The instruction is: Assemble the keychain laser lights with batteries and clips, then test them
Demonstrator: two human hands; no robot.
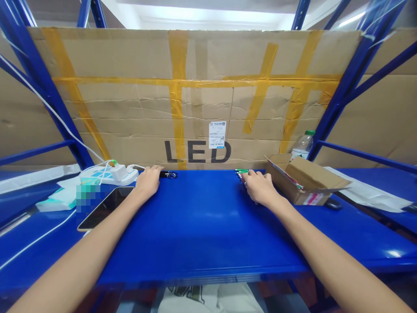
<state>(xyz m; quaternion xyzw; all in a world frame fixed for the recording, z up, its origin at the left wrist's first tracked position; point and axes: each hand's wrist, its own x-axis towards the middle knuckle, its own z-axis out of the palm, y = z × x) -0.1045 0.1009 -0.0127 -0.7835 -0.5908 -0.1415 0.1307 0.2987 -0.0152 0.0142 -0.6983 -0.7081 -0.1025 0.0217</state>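
At the back left of the blue table, my left hand (148, 182) is closed over the left ends of a small bunch of black pens (169, 174). The clip ends of these pens stick out to the right of my fingers. My right hand (259, 187), palm down, has its fingers curled onto another bunch of slim pens (241, 171). Green and dark ends show beyond its fingertips, while the rest lies hidden under the hand. Both bunches lie flat near the cardboard at the back.
An open cardboard box (306, 178) stands right of my right hand, with a green-capped bottle (302, 145) behind it. On the left are a phone (106, 208), a white power strip (130, 177) with cables, and a tissue pack (60, 198). A cardboard panel (143, 104) closes the back.
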